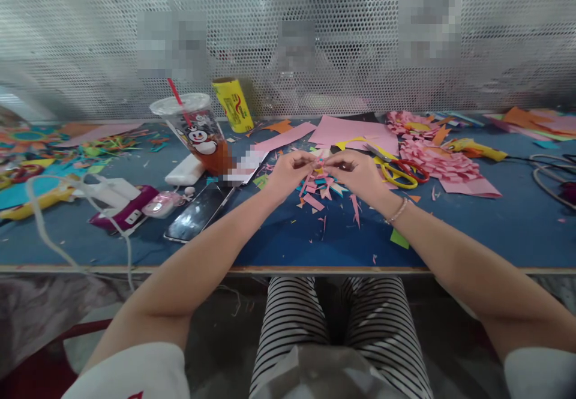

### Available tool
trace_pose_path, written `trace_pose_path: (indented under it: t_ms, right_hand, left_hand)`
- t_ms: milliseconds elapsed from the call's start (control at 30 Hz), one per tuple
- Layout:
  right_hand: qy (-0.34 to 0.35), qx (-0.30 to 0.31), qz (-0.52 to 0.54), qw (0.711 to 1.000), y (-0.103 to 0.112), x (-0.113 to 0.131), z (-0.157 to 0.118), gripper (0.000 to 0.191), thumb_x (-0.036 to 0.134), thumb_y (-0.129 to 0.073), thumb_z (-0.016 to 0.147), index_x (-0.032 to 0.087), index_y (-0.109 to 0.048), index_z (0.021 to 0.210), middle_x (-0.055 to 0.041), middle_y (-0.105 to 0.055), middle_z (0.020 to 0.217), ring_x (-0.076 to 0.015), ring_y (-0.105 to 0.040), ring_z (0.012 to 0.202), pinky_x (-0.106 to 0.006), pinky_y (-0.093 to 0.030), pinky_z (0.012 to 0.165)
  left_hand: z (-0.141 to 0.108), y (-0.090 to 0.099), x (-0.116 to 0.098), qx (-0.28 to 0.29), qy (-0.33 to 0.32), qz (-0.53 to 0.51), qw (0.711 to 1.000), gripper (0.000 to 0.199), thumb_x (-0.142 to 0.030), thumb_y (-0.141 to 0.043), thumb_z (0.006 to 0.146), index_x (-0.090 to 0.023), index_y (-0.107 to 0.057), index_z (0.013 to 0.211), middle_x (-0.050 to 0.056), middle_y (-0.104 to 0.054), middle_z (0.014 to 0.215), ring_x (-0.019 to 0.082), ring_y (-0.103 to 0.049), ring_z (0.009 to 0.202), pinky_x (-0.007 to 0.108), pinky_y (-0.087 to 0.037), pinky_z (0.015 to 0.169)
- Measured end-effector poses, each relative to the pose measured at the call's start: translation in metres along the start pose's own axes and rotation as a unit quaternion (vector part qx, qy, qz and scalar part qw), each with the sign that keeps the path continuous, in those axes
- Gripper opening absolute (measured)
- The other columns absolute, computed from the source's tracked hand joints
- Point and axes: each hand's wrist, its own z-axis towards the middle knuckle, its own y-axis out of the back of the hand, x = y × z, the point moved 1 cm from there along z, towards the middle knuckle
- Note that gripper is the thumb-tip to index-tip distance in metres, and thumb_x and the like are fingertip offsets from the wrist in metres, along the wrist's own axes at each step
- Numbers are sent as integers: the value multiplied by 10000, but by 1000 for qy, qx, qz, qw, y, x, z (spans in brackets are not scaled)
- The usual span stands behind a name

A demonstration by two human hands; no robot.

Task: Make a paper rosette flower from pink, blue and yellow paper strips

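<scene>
My left hand (289,174) and my right hand (355,173) meet over the blue table, fingertips pinched together. Between them is a small piece of pink paper (320,162), with bits of other colours showing; its exact shape is mostly covered by my fingers. Under it lies a heap of pink and blue paper scraps (314,201). Close to my right hand rest yellow-handled scissors (398,174) and a red-handled pair (420,172). Behind my hands are sheets of pink paper (351,132).
On the left stand a plastic drink cup (202,135) and a yellow can-shaped tube (234,105). A phone (198,213), a purple power strip (119,213) and cables lie nearer. Fringed pink paper flowers (445,159) and a yellow glue gun (479,149) are at right.
</scene>
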Motion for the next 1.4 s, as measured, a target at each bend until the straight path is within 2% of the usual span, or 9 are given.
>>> trace_pose_path:
  t_ms: [100, 267, 400, 567, 700, 833, 1033, 1200, 1400]
  right_hand:
    - [-55, 4, 44, 997, 0, -5, 1, 120, 300, -666, 731, 184, -667, 763, -45, -680, 818, -145, -625, 717, -309, -521, 670]
    - [-66, -2, 129, 989, 2, -10, 4, 238, 401, -653, 739, 183, -594, 815, -31, -646, 802, -134, -620, 723, -308, -525, 705]
    - [-136, 70, 185, 971, 2, -5, 2, 330, 503, -590, 777, 176, -571, 736, -30, -642, 722, -123, -624, 665, -290, -542, 666]
    - [-180, 129, 164, 961, -3, 3, -1, 242, 393, -666, 736, 162, -596, 735, -29, -657, 692, -114, -631, 609, -267, -546, 618]
    - [-156, 123, 154, 968, -4, 2, 0, 212, 355, -653, 743, 161, -576, 711, -14, -643, 671, -102, -620, 589, -258, -539, 613]
    - [-117, 114, 115, 980, 0, -1, 1, 218, 369, -639, 760, 160, -580, 743, -13, -630, 674, -97, -602, 593, -256, -521, 601]
    - [-94, 125, 79, 985, 2, -3, 0, 226, 391, -632, 768, 166, -615, 766, -16, -626, 667, -97, -570, 588, -265, -496, 586]
    - [-91, 139, 74, 983, 2, -3, 0, 193, 363, -642, 760, 172, -631, 781, -12, -625, 671, -95, -567, 581, -260, -494, 574]
    - [-110, 133, 89, 981, 1, -2, 0, 241, 326, -674, 721, 165, -616, 891, -5, -637, 671, -103, -590, 578, -256, -497, 568]
  left_hand:
    - [-1, -1, -2, 3, -9, -4, 1000, 249, -330, -720, 680, -140, -641, 820, 26, -659, 725, 124, -623, 657, 266, -502, 653]
    - [-3, -2, -6, -22, -32, 92, 995, 138, -248, -655, 734, -144, -653, 825, 47, -675, 773, 129, -623, 697, 254, -496, 654]
    - [-7, -3, -10, -46, -83, 229, 969, 120, -168, -580, 770, -181, -684, 827, 46, -692, 822, 132, -617, 735, 255, -476, 681]
    - [-10, -5, -14, -44, -123, 306, 943, 170, -159, -549, 789, -209, -698, 855, 41, -705, 873, 143, -618, 783, 255, -464, 685]
    - [-9, -4, -14, -47, -116, 298, 946, 152, -174, -560, 781, -195, -695, 846, 39, -704, 851, 146, -626, 781, 255, -470, 689]
    - [-8, -3, -12, -47, -86, 254, 962, 127, -190, -577, 771, -183, -690, 828, 40, -699, 818, 131, -614, 709, 253, -476, 661]
    - [-6, -1, -7, -51, -56, 215, 974, 119, -216, -596, 756, -181, -682, 829, 40, -688, 791, 131, -609, 690, 252, -480, 630]
    - [-4, 1, -5, -60, -59, 204, 975, 111, -197, -593, 747, -186, -679, 815, 37, -685, 783, 133, -611, 701, 258, -482, 641]
    - [-4, 0, -8, -65, -51, 163, 983, 94, -206, -617, 732, -170, -674, 797, 47, -678, 771, 130, -603, 705, 258, -482, 649]
